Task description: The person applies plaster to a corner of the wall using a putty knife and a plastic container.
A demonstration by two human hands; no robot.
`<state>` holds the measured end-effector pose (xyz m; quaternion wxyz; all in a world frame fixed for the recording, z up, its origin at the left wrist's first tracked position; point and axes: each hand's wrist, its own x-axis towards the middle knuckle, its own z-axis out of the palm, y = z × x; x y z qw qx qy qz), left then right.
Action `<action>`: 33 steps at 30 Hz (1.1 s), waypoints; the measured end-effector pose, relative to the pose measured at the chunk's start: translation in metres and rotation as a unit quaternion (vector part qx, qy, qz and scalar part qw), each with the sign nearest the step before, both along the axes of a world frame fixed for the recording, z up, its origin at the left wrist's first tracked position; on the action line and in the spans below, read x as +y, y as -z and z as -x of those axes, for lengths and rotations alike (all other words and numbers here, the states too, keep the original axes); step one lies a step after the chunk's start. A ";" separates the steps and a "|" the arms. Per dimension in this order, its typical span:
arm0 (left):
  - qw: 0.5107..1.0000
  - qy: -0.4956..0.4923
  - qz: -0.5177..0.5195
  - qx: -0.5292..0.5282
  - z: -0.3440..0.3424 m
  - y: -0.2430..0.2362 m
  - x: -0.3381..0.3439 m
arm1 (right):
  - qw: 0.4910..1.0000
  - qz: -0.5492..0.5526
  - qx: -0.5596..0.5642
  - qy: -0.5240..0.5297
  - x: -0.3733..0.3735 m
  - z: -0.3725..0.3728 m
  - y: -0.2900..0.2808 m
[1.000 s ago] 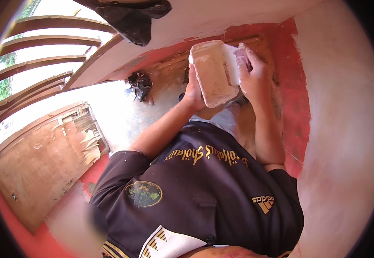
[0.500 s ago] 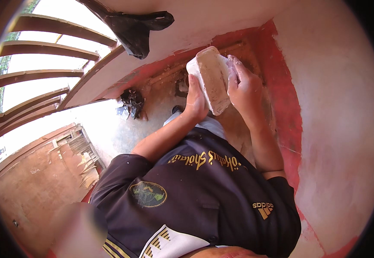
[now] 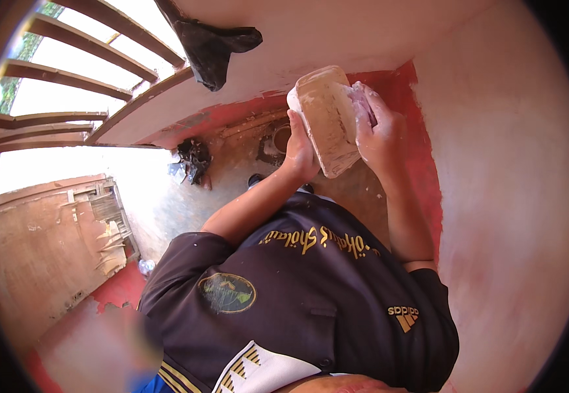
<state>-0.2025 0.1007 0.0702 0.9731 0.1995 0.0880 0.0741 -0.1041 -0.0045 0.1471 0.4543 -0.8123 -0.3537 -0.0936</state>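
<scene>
A rectangular, tub-like container (image 3: 327, 121), brownish and smeared with white paste, is held up tilted in front of my chest. My left hand (image 3: 301, 150) grips it along its left side, thumb up against the edge. At its right edge is my right hand (image 3: 379, 124), fingers curled together and coated in whitish paste. Whether those fingers pinch a small tool or only paste is hidden. The inside of the container faces away from view.
A black plastic bag (image 3: 212, 52) hangs by the barred window (image 3: 88, 78) at upper left. Dark crumpled litter (image 3: 193, 157) and a round container (image 3: 281, 139) are on the floor. A damaged wooden panel (image 3: 42, 242) is at left; a pale wall (image 3: 500, 196) with red paint stands at right.
The view has shifted a little, showing more of the floor and the wooden panel. My right hand has moved slightly right along the container; my left hand keeps its grip.
</scene>
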 end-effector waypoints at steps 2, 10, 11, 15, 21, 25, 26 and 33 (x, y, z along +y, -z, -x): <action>1.000 -0.017 -0.019 0.017 -0.004 0.003 -0.007 | 1.000 0.028 0.005 -0.007 -0.004 0.000 -0.003; 1.000 -0.008 0.005 -0.025 0.001 -0.009 -0.025 | 0.989 0.047 0.078 -0.118 -0.033 -0.033 0.010; 0.999 -0.007 0.004 -0.036 0.001 -0.009 -0.027 | 0.986 0.022 0.100 -0.131 -0.033 -0.034 0.012; 0.997 -0.029 0.068 -0.026 0.010 -0.002 -0.027 | 0.969 -0.037 0.143 -0.200 -0.027 -0.029 0.022; 0.999 -0.024 0.004 0.048 0.026 0.001 -0.016 | 0.962 -0.052 0.182 -0.198 -0.017 -0.014 0.033; 0.996 -0.044 -0.025 0.072 0.031 0.004 0.008 | 0.996 -0.009 0.012 -0.088 0.004 -0.012 0.057; 0.996 -0.043 -0.036 0.076 0.030 0.007 0.016 | 0.997 -0.017 -0.045 -0.062 0.008 -0.013 0.070; 0.996 -0.045 0.030 0.072 0.047 0.085 0.099 | 0.913 -0.184 0.354 0.089 0.011 0.010 0.196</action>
